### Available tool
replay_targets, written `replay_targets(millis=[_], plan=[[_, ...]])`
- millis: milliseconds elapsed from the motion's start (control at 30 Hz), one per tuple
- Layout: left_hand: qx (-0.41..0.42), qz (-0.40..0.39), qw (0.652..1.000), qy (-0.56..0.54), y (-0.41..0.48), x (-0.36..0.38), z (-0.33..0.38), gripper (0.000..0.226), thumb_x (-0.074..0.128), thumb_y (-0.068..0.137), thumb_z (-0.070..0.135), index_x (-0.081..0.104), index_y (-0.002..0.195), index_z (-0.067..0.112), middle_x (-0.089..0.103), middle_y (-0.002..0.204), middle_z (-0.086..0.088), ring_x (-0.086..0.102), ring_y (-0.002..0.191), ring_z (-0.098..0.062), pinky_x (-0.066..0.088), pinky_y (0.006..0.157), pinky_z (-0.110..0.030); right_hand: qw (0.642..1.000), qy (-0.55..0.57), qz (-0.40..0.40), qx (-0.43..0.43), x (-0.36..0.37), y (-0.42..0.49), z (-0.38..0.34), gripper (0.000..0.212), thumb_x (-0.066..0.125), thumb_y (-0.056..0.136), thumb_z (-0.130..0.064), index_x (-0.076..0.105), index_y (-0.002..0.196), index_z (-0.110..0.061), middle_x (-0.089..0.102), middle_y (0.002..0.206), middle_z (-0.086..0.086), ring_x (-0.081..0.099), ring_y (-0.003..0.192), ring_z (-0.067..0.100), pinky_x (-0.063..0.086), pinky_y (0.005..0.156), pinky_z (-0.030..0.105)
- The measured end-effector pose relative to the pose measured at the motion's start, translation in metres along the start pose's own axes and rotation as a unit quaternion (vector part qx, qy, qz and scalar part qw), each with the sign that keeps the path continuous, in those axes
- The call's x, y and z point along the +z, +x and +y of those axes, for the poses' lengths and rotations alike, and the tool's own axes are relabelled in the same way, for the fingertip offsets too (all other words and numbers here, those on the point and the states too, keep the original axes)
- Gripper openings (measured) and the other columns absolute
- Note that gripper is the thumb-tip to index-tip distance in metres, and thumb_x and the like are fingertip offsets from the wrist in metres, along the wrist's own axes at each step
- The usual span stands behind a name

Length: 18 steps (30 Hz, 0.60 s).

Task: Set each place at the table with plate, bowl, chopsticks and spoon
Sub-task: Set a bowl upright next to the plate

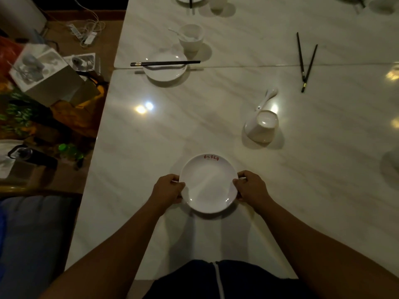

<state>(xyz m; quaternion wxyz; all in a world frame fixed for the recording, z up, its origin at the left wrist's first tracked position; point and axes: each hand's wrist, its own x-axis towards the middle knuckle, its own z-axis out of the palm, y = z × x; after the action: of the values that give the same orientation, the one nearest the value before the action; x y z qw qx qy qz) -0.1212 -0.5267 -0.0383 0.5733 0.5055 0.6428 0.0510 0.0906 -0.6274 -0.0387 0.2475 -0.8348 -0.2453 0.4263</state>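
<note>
plates (209, 184) 3 | bowls (262, 126) 4 | chopstick pairs (165, 63) 4 | spoons (266, 98) 2

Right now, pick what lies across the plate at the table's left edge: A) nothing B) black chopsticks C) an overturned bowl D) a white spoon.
B: black chopsticks lie flat across that plate, while the white spoon sits in the bowl behind it.

The person wears dark clothing (190, 279) with a white stripe (219, 281)
</note>
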Motion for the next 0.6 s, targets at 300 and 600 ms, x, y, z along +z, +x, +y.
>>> replay_targets(millis=[300, 600], plan=[[0.125, 0.083, 0.980, 0.130, 0.040, 0.010, 0.063, 0.028, 0.063, 0.087, 0.026, 0.062, 0.114, 0.015, 0.061, 0.103, -0.004, 0.059, 0.097, -0.022, 0.044, 0.088, -0.033, 0.981, -0.012, 0.157, -0.114, -0.083, 0.042, -0.023, 0.022, 0.056, 0.092, -0.020, 0.064, 0.111, -0.014, 0.066, 0.098, 0.005, 0.056, 0.084, 0.016, 0.035, 0.076, 0.022], [0.202, 0.054, 0.942, 0.261, 0.103, 0.093, 0.146, 0.039, 0.056, 0.091, 0.024, 0.055, 0.128, 0.014, 0.049, 0.139, -0.012, 0.046, 0.127, -0.026, 0.031, 0.102, -0.026, 0.966, -0.160, 0.006, -0.204, -0.146, 0.135, -0.049, 0.099, 0.077, 0.067, -0.055, 0.024, 0.147, -0.030, 0.029, 0.149, 0.006, 0.029, 0.137, 0.026, 0.025, 0.114, 0.042]])
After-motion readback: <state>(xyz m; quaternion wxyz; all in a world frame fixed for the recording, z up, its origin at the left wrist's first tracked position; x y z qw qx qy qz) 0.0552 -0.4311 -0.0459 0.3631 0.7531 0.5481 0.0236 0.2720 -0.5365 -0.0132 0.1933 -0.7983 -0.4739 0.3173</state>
